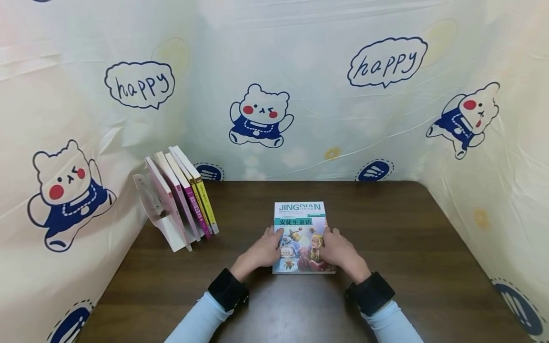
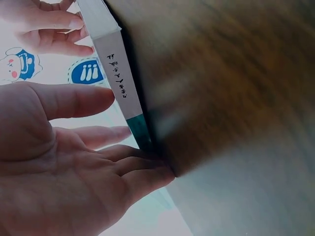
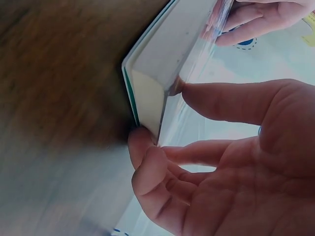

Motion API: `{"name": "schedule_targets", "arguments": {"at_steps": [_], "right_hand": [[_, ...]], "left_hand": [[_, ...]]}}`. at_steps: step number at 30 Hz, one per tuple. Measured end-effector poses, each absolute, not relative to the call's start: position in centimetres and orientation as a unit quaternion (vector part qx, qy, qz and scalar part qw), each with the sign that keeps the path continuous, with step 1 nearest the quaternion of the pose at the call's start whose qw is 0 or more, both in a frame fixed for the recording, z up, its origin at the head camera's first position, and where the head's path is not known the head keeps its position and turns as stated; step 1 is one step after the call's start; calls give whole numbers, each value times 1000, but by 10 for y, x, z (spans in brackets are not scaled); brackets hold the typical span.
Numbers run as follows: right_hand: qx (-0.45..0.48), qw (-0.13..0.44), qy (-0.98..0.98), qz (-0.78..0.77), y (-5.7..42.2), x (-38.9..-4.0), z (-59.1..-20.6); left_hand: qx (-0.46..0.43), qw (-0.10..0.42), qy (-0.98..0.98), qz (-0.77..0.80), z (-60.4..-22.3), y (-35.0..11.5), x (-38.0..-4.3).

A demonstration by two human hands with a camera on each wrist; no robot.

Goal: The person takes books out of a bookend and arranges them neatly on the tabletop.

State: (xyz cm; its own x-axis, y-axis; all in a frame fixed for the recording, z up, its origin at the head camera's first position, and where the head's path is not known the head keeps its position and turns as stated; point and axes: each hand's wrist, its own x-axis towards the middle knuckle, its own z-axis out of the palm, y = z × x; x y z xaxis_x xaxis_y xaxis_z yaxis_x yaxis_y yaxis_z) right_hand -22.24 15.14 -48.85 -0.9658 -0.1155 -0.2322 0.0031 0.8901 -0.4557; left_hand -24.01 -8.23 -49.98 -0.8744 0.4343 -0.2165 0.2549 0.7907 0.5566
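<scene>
A paperback book [image 1: 299, 233] with a colourful illustrated cover and a teal title band lies face up, low over the brown table. My left hand [image 1: 267, 247] grips its left side, thumb on the cover's edge and fingers along the spine. The white and green spine [image 2: 119, 73] shows in the left wrist view. On the other side my right hand [image 1: 341, 248] holds the page edge. In the right wrist view its thumb meets the cover and its fingertips curl under the lower corner of the pages [image 3: 150, 96].
Several books [image 1: 184, 190] stand leaning at the table's back left, with a white bookend [image 1: 160, 214] at their left side. A printed curtain [image 1: 317, 95] with bears surrounds the wooden table [image 1: 386, 214] at the back and sides. Black bands [image 1: 227, 289] wrap both wrists.
</scene>
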Motion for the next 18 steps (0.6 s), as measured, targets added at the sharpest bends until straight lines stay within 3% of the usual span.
{"name": "schedule_targets", "arguments": {"at_steps": [18], "right_hand": [[-33, 126, 965, -229, 150, -221, -488]], "left_hand": [[209, 188, 917, 283, -489, -93, -231]]}}
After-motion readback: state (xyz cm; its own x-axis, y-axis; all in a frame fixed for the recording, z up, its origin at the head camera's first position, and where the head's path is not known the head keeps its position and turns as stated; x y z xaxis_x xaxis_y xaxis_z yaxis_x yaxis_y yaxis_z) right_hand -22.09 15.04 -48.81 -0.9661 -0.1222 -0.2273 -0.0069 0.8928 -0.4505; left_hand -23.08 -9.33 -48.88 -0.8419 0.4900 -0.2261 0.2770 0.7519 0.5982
